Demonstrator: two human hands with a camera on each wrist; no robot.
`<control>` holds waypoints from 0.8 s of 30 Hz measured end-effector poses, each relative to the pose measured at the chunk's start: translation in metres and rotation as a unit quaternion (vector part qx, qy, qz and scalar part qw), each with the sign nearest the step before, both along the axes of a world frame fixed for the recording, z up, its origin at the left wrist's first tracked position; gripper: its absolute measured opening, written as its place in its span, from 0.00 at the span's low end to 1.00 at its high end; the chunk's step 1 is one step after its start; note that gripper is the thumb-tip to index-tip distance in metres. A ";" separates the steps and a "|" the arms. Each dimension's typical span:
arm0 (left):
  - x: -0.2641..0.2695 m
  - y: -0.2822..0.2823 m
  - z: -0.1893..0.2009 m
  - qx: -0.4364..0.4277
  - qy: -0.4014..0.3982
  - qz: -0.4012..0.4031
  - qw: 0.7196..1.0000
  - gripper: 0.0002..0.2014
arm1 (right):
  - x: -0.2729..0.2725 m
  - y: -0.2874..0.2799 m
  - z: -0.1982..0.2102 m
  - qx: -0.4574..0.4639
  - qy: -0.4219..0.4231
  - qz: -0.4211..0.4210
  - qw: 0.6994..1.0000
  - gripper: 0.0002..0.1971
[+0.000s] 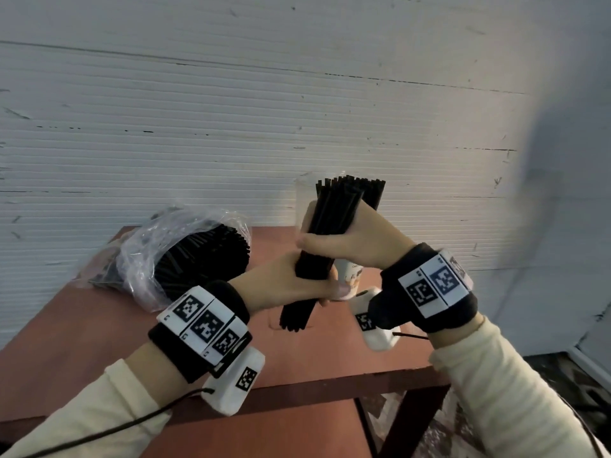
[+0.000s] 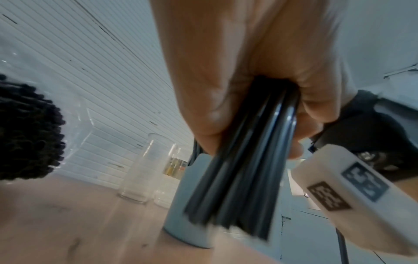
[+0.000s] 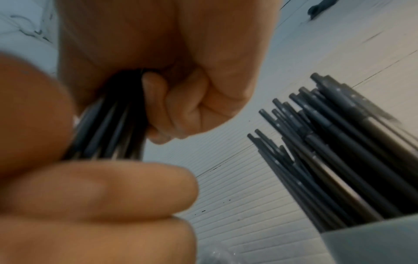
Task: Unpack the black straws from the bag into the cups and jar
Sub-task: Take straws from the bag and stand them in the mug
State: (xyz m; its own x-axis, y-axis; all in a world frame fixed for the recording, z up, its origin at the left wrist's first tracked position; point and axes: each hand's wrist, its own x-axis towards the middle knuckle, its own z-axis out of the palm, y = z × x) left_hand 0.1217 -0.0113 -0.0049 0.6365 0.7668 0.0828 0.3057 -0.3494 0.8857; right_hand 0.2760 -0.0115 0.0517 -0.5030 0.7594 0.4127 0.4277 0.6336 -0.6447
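A bundle of black straws (image 1: 330,226) is held upright over the brown table (image 1: 99,325) by both hands. My left hand (image 1: 317,289) grips its lower part, and my right hand (image 1: 317,236) grips it just above. In the left wrist view the straws (image 2: 237,178) stick out below the left fist. The right wrist view shows my right hand (image 3: 158,107) curled round the straws (image 3: 113,125). A clear plastic bag (image 1: 185,256) full of black straws lies at the table's back left. Behind the hands stand a clear jar (image 2: 144,166) and a cup (image 3: 373,241) holding several straws (image 3: 339,151).
A white ribbed wall (image 1: 231,110) runs close behind the table. The printed cup (image 1: 352,276) stands right behind my hands, partly hidden. The table's front edge (image 1: 330,388) is near my wrists, with patterned floor (image 1: 429,424) beyond its right corner.
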 end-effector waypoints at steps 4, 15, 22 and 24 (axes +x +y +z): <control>0.017 0.016 0.001 -0.006 -0.086 0.140 0.986 0.37 | 0.030 0.012 0.026 0.030 0.109 -0.073 0.991 0.07; 0.055 0.086 -0.006 -0.042 -0.028 0.130 0.990 0.46 | 0.071 0.062 0.052 0.050 0.123 -0.192 0.972 0.05; 0.049 0.096 -0.008 -0.058 0.014 0.068 0.996 0.38 | 0.063 0.073 0.038 0.076 0.075 -0.185 0.977 0.08; 0.049 0.097 -0.011 -0.054 0.012 0.073 0.996 0.41 | 0.060 0.075 0.033 0.086 0.060 -0.174 0.979 0.08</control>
State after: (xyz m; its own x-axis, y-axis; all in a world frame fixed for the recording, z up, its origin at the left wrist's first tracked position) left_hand 0.1709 0.0859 -0.0154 0.5177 0.8554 -0.0195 0.3688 -0.2024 0.9072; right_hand 0.3362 0.0635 0.0842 -0.1657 0.7898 0.5906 0.5644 0.5670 -0.5999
